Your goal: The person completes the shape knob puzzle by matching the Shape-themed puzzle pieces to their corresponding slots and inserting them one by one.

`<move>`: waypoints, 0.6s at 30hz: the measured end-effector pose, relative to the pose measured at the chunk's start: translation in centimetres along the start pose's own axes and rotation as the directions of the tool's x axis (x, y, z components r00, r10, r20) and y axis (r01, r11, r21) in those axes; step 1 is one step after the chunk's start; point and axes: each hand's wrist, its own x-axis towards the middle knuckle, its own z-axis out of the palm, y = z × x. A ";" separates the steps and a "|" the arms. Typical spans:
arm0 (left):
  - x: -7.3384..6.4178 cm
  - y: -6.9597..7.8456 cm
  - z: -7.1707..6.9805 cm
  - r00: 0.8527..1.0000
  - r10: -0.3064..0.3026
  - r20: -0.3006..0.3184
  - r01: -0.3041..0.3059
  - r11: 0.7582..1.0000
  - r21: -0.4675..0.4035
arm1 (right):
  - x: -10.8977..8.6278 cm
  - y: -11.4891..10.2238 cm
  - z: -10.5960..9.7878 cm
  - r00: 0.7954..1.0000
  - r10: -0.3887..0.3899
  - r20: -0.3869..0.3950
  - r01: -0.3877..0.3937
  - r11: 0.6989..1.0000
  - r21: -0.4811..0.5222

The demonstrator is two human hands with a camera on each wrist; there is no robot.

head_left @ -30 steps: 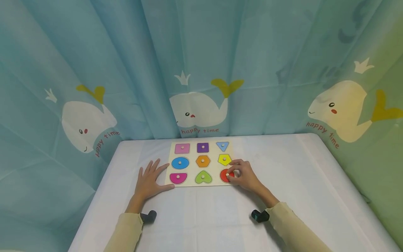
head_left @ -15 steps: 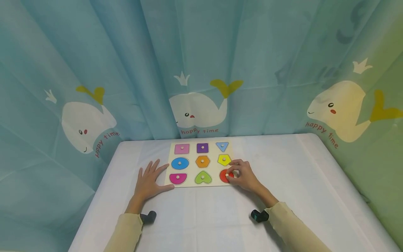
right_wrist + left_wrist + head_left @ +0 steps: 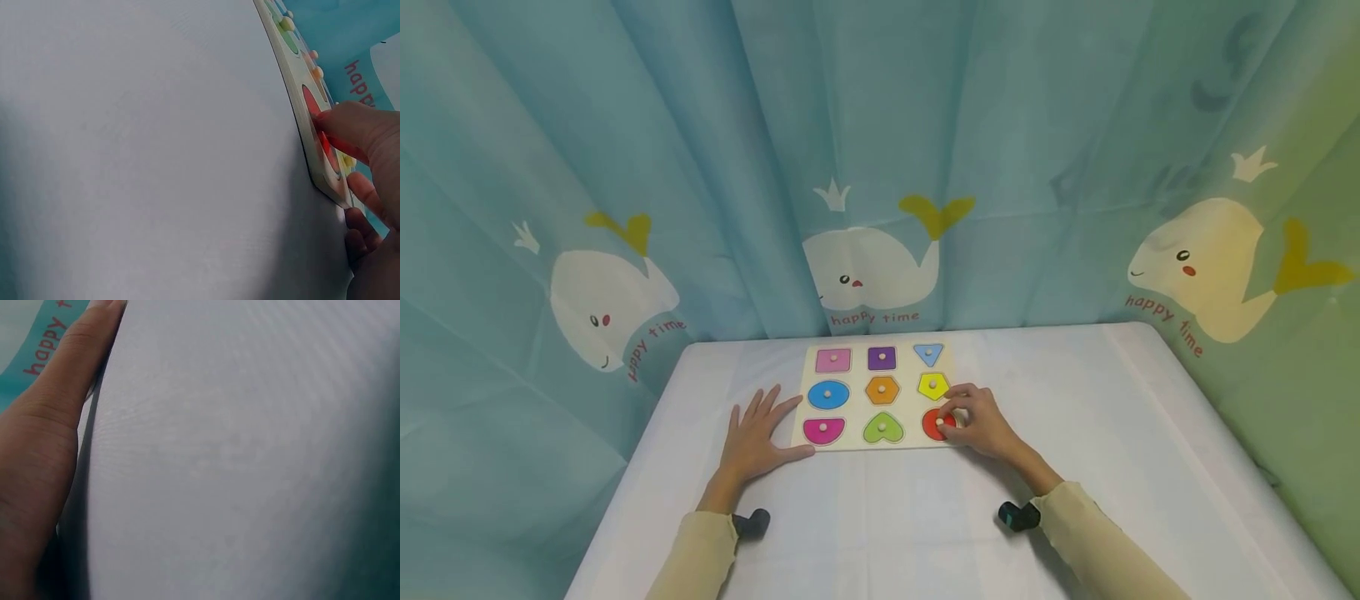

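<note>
A cream wooden peg puzzle board [image 3: 854,414] lies flat on the table, with several coloured shapes seated in it, each with a small knob. My left hand [image 3: 752,442] is spread flat at the board's left edge, thumb and a fingertip touching it. Thumb and index finger of my right hand [image 3: 987,425] pinch the knob of the red round piece [image 3: 930,422] at the near right corner. In the right wrist view that red piece [image 3: 310,100] sits in its recess. Close by are the yellow pentagon [image 3: 933,387] and green heart [image 3: 883,430]. The left wrist view shows only my thumb [image 3: 56,381] and cloth.
A white cloth [image 3: 880,525] covers the table. Behind and beside it hangs a blue-green curtain [image 3: 1022,167] printed with whales. A dark wrist camera [image 3: 752,523] sits at the left wrist and another dark camera [image 3: 1019,516] at the right.
Both hands keep their places on the board, and the right still pinches the red piece's knob. The head view has tilted slightly, so the scene sits a little lower.
</note>
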 end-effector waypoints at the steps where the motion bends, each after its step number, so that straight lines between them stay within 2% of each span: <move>1: 0.0 0.0 0.0 1.000 -0.004 0.004 0.004 1.000 -0.003 | 0.1 0.0 0.0 1.000 0.002 0.008 -0.002 1.000 -0.001; 6: 0.1 -0.1 -0.2 0.999 -0.029 0.036 0.030 0.999 -0.024 | 0.3 0.0 -0.6 0.997 -0.018 0.072 0.017 1.000 0.006; 11: 0.1 0.5 -0.8 0.995 -0.052 0.082 0.057 0.996 -0.063 | 0.9 0.0 -1.8 0.991 -0.069 0.116 0.070 0.998 -0.005; 15: 0.2 1.2 -1.7 0.993 -0.044 0.110 0.055 0.993 -0.100 | 1.3 -0.6 -2.9 0.989 -0.068 0.128 0.068 0.998 0.004; 18: 0.7 1.8 -2.4 0.994 -0.026 0.106 0.040 0.990 -0.137 | 1.6 -1.3 -3.8 0.991 -0.058 0.120 0.056 0.998 0.017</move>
